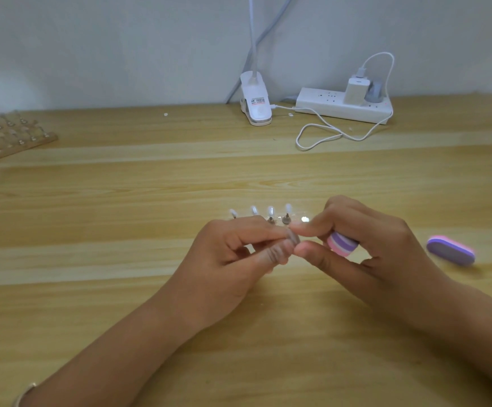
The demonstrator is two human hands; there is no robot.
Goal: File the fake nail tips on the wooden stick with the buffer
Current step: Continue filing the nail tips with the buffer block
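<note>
Above the table middle, my left hand [233, 254] pinches the wooden stick between thumb and fingers; the hand hides most of the stick. Several clear fake nail tips [270, 212] stand in a row just above its knuckles. My right hand [365, 248] meets the left fingertip to fingertip. It curls around a small buffer [343, 244] with purple, white and pink stripes, and one end of the buffer shows under the fingers. The spot where the buffer touches a tip is blurred and hidden.
A second purple and pink buffer [450, 250] lies on the wooden table [121, 201] to the right. At the far left sits a wooden rack of nail tips [18, 136]. A clip lamp [255, 101], a power strip [344, 105] and a looped white cable [321, 136] stand by the wall.
</note>
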